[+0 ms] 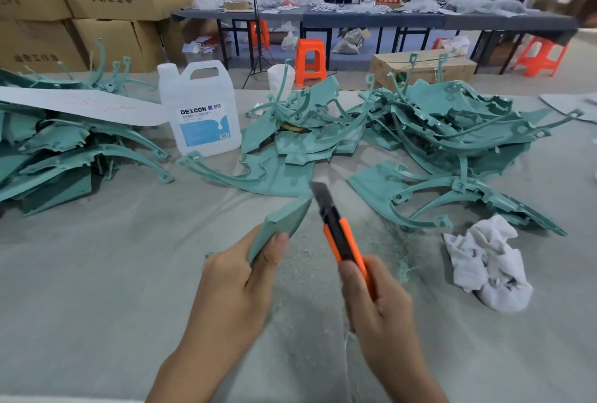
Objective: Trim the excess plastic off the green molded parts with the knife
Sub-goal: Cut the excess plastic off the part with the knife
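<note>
1. Our left hand holds a green part up over the gray table. The thumb is on top and the fingers curl under it.
2. Our right hand has its fingers wrapped tight round the orange knife.
3. The blade points up, just beside the part's top corner.
4. More green parts lie in piles behind, by a white jug. A white rag lies on the right.

The person's bare left hand and bare right hand join bare forearms, uncovered down to the frame's lower edge; the left thumbnail is short and plain.
</note>
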